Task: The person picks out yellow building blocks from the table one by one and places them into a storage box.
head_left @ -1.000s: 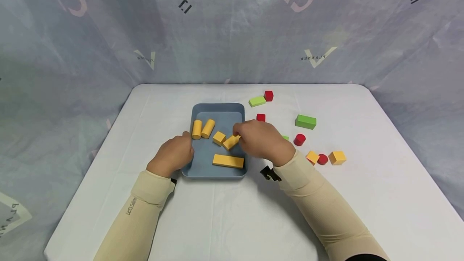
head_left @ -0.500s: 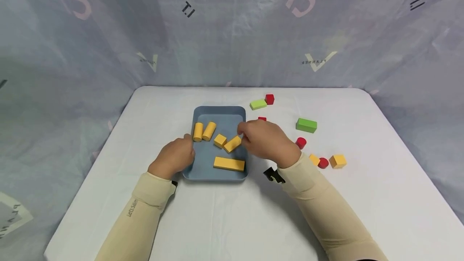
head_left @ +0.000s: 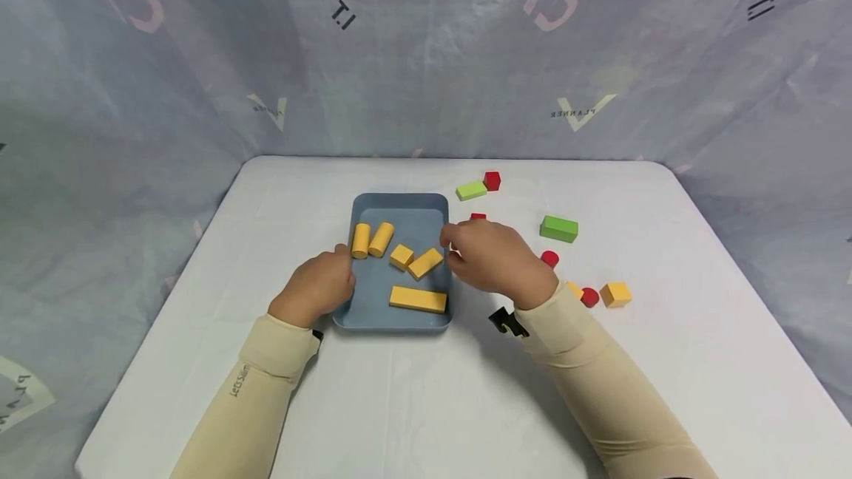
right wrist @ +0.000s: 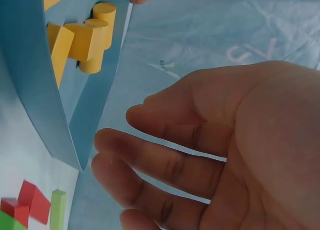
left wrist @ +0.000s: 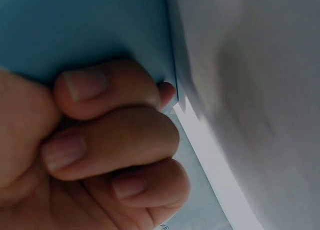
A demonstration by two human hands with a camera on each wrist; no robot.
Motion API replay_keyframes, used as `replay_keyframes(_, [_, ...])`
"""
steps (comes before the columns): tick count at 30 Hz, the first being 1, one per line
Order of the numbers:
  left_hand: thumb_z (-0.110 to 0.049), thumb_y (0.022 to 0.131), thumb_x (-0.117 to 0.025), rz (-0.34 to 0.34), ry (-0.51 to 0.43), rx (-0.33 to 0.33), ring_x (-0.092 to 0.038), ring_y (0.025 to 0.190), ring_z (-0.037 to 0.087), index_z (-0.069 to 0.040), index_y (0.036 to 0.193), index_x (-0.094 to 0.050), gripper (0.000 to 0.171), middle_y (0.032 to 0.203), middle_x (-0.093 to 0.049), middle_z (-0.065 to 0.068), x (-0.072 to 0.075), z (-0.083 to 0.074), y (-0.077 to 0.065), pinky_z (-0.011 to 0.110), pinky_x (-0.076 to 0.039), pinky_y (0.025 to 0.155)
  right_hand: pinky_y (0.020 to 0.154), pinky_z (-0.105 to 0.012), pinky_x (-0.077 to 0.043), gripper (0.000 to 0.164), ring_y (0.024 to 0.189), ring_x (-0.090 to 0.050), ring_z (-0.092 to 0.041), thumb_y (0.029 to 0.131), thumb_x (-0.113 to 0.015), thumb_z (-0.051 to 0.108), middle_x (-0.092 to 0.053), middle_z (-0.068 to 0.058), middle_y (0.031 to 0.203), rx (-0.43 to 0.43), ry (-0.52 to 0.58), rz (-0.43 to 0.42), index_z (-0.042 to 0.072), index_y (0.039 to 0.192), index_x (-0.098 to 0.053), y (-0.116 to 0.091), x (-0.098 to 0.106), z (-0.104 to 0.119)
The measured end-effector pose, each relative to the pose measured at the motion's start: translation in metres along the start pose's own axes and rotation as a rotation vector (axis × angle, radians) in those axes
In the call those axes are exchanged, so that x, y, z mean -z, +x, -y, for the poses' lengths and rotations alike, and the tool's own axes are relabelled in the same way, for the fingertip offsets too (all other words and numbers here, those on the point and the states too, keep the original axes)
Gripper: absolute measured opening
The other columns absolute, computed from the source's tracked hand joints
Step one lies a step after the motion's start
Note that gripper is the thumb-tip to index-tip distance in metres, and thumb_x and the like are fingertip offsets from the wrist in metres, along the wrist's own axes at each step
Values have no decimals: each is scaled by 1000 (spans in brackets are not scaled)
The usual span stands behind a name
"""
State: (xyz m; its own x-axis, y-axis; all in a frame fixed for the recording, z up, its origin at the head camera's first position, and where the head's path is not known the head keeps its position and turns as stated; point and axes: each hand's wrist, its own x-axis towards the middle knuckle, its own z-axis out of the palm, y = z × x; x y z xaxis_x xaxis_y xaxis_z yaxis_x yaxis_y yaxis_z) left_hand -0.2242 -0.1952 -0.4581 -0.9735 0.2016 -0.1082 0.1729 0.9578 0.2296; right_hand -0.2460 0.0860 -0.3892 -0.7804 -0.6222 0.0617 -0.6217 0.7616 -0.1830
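A blue-grey tray (head_left: 373, 301) holds two yellow cylinders (head_left: 381, 239), a yellow cube (head_left: 401, 257), a short yellow block (head_left: 424, 264) and a long yellow block (head_left: 418, 299). My left hand (head_left: 316, 288) grips the tray's left side. Curled fingers (left wrist: 120, 140) lie against the tray wall in the left wrist view. Over the tray's right rim, my right hand (head_left: 495, 261) holds nothing, its fingertips just right of the short block. Loosely bent, slightly spread fingers (right wrist: 170, 165) show in the right wrist view.
Right of the tray lie a light green block (head_left: 472, 191), a red cube (head_left: 492, 181), a green block (head_left: 559, 228), a red cylinder (head_left: 549, 259), a red round piece (head_left: 589, 297) and a yellow cube (head_left: 616, 294). My right hand partly covers another red piece (head_left: 478, 216).
My right hand has let go of the short yellow block and drawn back to the right, over the tray's rim. The left hand keeps its grip on the tray.
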Motion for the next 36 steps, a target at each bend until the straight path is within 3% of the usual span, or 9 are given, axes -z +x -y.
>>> replay_keyframes(13, [-8,91,-48,9,-8,-9,-50,50,17,14,113,-45,31,64,-54,8,-2,1,2,33,-44,44,62,-35,-49,19,73,-53,-8,86,-55,17,-64,7,89,-12,18,-73,17,103,-64,-17,7,-10])
replay_keyframes(36, [-7,90,-49,-6,-6,-8,-50,48,17,9,103,-47,21,61,-54,8,-2,2,2,32,-43,41,64,-33,-49,19,74,-53,-8,85,-56,17,-65,5,93,-50,-5,-83,18,102,-65,-38,6,-26])
